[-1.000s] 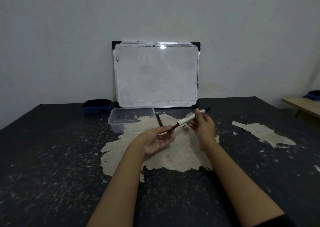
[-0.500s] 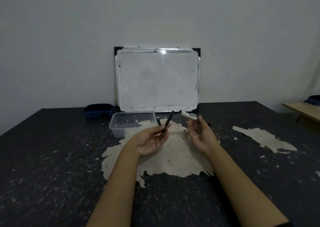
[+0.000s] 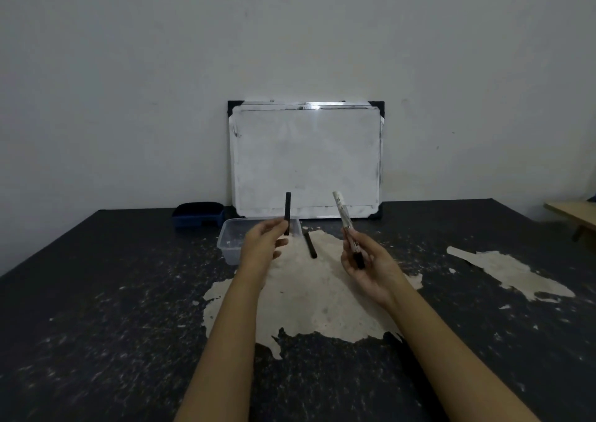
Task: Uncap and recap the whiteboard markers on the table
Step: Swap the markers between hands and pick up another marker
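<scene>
Head cam view: my left hand (image 3: 263,244) has its grip pinched shut around the black cap (image 3: 287,212), which stands pretty much upright above my fingertips. My right hand (image 3: 367,265) has a closed grip on the marker body (image 3: 345,220), white barrel tilted up and a bit to the left, dark end down in my palm. Can't tell from here which end the tip is on. The two pieces are well apart, with open air between my hands.

A second black marker (image 3: 310,245) lies on the desk (image 3: 96,308) between and just beyond my hands, on the pale worn patch (image 3: 309,302) where the dark top has peeled away. Another peeled patch sits off to the right. Plenty of bare desk on both sides and toward me.

Behind my left hand there's a clear plastic tub (image 3: 230,241); can't make out anything in it. Behind that, near the back edge, a dark blue eraser (image 3: 198,215). A smudgy whiteboard (image 3: 306,160) leans upright against the plain wall (image 3: 129,82). The corner of a wooden bench (image 3: 572,210) pokes in at far right.
</scene>
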Demonstrator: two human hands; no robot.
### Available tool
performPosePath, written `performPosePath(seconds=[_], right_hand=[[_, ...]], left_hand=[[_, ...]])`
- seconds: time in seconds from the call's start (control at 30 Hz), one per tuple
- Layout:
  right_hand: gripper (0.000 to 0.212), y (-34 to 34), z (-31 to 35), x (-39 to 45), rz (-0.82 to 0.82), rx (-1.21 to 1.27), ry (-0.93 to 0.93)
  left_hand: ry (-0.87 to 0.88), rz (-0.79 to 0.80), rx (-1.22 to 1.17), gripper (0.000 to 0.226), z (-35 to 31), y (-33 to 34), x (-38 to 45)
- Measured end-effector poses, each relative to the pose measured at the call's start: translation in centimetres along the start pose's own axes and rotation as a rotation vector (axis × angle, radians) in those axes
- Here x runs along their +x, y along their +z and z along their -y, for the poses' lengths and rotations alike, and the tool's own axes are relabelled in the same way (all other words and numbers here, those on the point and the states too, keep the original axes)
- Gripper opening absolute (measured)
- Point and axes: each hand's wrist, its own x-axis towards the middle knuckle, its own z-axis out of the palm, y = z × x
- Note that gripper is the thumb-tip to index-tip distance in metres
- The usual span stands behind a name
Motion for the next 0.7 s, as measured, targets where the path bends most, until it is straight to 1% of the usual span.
performPosePath(seconds=[0.07, 0.13, 0.23, 0.27, 0.33, 0.4, 0.43, 0.47, 0.5, 0.53, 0.57, 0.6, 0.63, 0.7], right_hand=[[0.014, 0.3, -0.3, -0.1, 0.022, -0.064, 0.015], [0.016, 0.6, -0.7, -0.3, 0.024, -0.122, 0.027], [0.027, 1.0, -1.2, -0.6, 0.017, -0.184, 0.029], [0.026, 1.2, -1.4, -0.6, 0.011, -0.202, 0.033], [0.016, 1.3, -1.6, -0.7, 0.000, -0.229, 0.047], [0.013, 1.5, -1.6, -0.8, 0.001, -0.246, 0.056], [0.016, 1.5, -1.6, -0.9, 0.007, -0.246, 0.058], [0.025, 1.5, -1.5, -0.8, 0.010, -0.244, 0.055], [0.035, 1.4, -1.4, -0.8, 0.008, -0.245, 0.052], [0.041, 1.3, -1.3, -0.7, 0.006, -0.247, 0.050], [0.041, 1.2, -1.3, -0.6, 0.005, -0.250, 0.051], [0.035, 1.1, -1.3, -0.6, 0.008, -0.251, 0.054], [0.027, 1.1, -1.2, -0.5, 0.009, -0.251, 0.057], [0.015, 1.1, -1.3, -0.5, 0.006, -0.256, 0.060]], left_hand=[[0.064, -0.085, 0.112, 0.017, -0.1, -0.6, 0.5], [0.084, -0.143, 0.203, 0.018, -0.2, -1.2, 1.3], [0.088, -0.193, 0.405, 0.011, -0.9, -1.5, 2.6], [0.099, -0.223, 0.493, 0.011, -1.1, -1.6, 2.9], [0.114, -0.285, 0.665, 0.017, -1.1, -1.6, 3.8], [0.098, -0.325, 0.827, 0.017, -0.9, -1.6, 4.8], [0.079, -0.346, 0.896, 0.018, -0.7, -1.6, 5.2], [0.055, -0.367, 0.963, 0.023, -0.4, -1.6, 5.7], [0.040, -0.389, 1.024, 0.031, 0.0, -1.6, 6.1], [0.018, -0.412, 1.072, 0.043, 0.3, -1.7, 6.4], [0.000, -0.432, 1.108, 0.053, 0.5, -1.6, 6.5], [-0.015, -0.444, 1.135, 0.059, 0.7, -1.6, 6.4], [-0.027, -0.448, 1.151, 0.061, 0.8, -1.6, 6.3], [-0.041, -0.446, 1.185, 0.056, 1.0, -1.6, 6.4]])
